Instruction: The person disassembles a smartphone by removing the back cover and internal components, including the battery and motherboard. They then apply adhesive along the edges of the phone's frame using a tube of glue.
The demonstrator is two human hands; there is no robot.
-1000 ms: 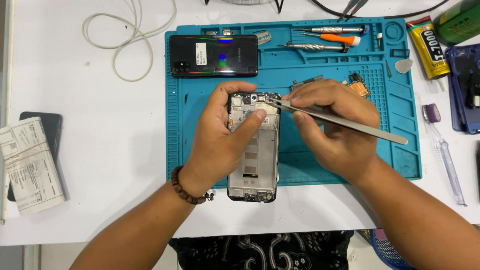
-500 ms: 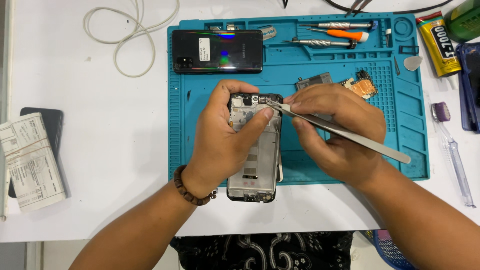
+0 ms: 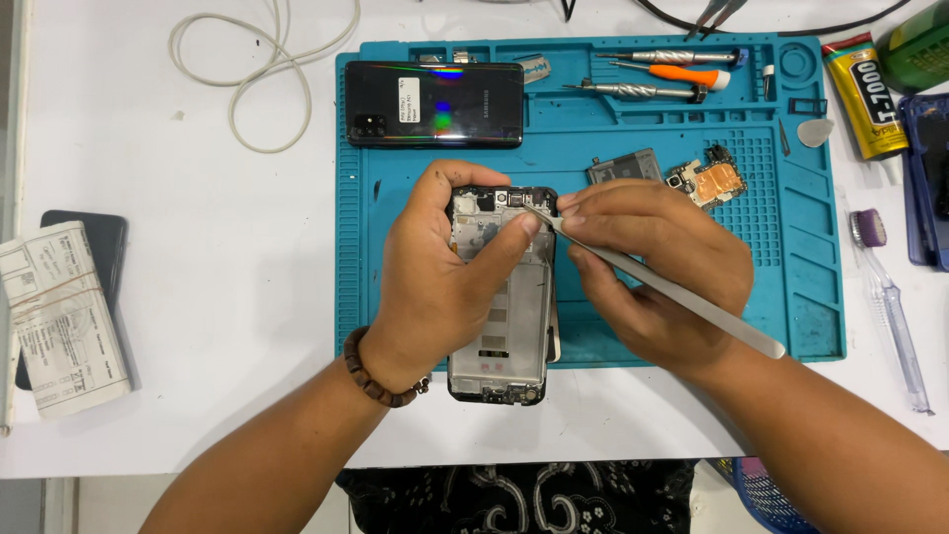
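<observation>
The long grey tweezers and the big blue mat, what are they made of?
The long grey tweezers in the right hand look like bare metal, probably steel: thin, straight, with a dull silvery sheen. The big blue mat looks like soft rubber or silicone: matte, with moulded ridges and small compartments. Touch would settle it.

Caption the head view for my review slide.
Left hand steadies an opened phone frame while right hand probes with tweezers.
</observation>
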